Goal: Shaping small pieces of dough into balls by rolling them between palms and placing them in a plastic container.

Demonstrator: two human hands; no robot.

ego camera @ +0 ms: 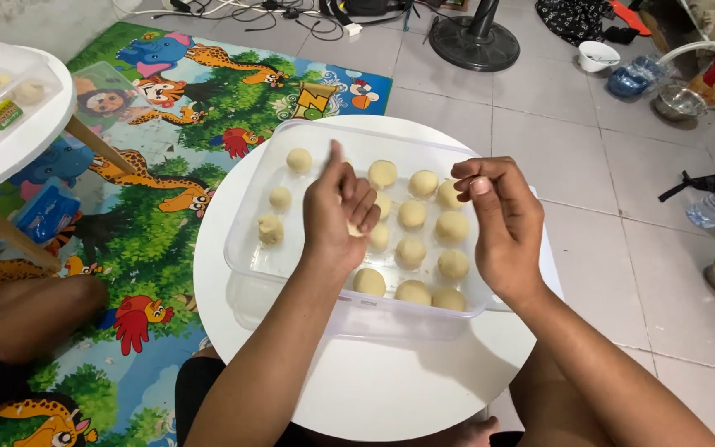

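Fifteen pale dough balls (412,214) show in the clear plastic tray (251,257): three spaced along its left side, the rest packed in rows on the right, some likely hidden under the hands. The right half looks filled; the middle and left remain mostly bare, so I judge the tray about half loaded. The left hand (338,211) hovers over the tray's middle, its grip narrow around one small piece of dough (356,231). The right hand (498,215) hangs above the right rows, fingertips pinched together, apparently empty. The tray sits on one round white table (391,389).
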